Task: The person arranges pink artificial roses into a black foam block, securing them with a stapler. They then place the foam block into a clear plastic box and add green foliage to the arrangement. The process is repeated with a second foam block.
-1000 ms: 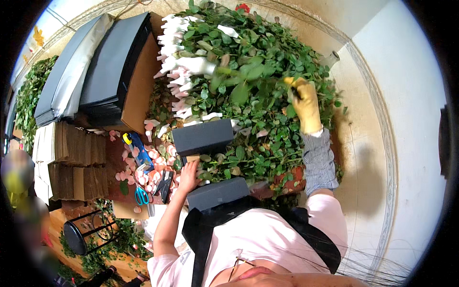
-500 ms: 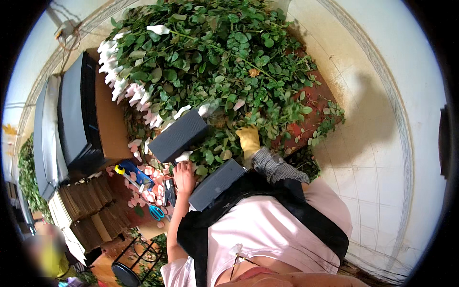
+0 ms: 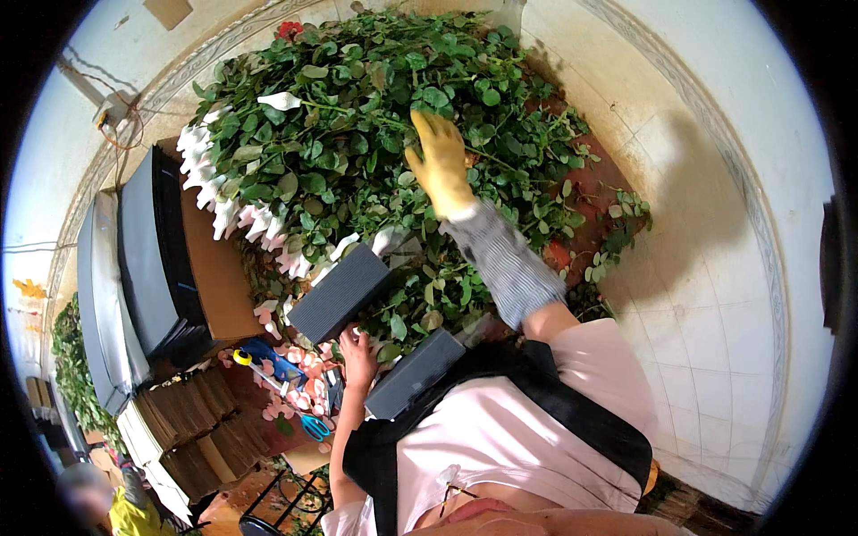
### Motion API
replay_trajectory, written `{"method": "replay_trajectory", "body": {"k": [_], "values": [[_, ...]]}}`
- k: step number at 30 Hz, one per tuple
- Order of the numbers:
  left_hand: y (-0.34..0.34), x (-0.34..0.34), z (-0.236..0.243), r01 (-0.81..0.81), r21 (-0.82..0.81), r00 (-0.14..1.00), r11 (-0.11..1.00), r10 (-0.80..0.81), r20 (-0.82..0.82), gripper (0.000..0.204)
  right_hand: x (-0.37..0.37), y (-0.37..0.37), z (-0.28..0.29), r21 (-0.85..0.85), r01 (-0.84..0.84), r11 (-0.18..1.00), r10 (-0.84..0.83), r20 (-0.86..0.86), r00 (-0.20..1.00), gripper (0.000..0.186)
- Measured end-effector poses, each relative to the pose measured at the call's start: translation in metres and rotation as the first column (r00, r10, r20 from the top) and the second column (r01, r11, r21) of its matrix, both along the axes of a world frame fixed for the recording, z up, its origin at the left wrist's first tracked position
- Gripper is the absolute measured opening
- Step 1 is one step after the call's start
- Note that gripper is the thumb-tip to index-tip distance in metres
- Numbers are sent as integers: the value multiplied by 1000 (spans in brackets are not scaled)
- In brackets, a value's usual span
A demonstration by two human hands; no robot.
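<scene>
A pale tiled floor (image 3: 715,295) was seen around a great heap of leafy green stems (image 3: 357,134), taken here as the landmark. Left of the heap, dark flat cases (image 3: 147,259) were stacked. At its near edge, the bare left hand (image 3: 357,353) was laid open-fingered against a dark ribbed block (image 3: 340,290). On the heap's middle, the yellow-gloved right hand (image 3: 441,165) was pressed, fingers together, nothing visibly clamped. Most stems appeared unsorted.

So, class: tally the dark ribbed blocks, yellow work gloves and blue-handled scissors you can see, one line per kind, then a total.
Dark ribbed blocks: 2
Yellow work gloves: 1
Blue-handled scissors: 1
Total: 4
</scene>
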State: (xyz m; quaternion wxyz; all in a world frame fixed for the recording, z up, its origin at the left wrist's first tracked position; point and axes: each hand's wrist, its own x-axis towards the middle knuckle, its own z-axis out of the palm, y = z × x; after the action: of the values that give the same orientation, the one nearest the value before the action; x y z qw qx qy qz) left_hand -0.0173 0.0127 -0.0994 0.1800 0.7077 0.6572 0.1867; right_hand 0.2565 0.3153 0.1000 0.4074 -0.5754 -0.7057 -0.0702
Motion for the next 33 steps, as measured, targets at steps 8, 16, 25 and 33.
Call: {"method": "replay_trajectory", "body": {"k": [8, 16, 25, 33], "values": [[-19, 4, -22, -79, 37, 996, 996, 78, 39, 66, 0, 23, -27, 165, -160, 973, 153, 52, 987, 32], [-17, -4, -26, -54, -10, 995, 999, 53, -88, 78, 23, -2, -107, -298, -131, 946, 216, 274, 937, 16], [-17, -5, -30, -66, 32, 995, 997, 68, -68, 75, 56, -97, -6, -322, -541, 777, 589, 66, 806, 35], [-2, 4, -20, -43, 6, 991, 999, 43, -130, 80, 59, -161, -300, -348, -477, 807, 98, -717, 690, 22]]}}
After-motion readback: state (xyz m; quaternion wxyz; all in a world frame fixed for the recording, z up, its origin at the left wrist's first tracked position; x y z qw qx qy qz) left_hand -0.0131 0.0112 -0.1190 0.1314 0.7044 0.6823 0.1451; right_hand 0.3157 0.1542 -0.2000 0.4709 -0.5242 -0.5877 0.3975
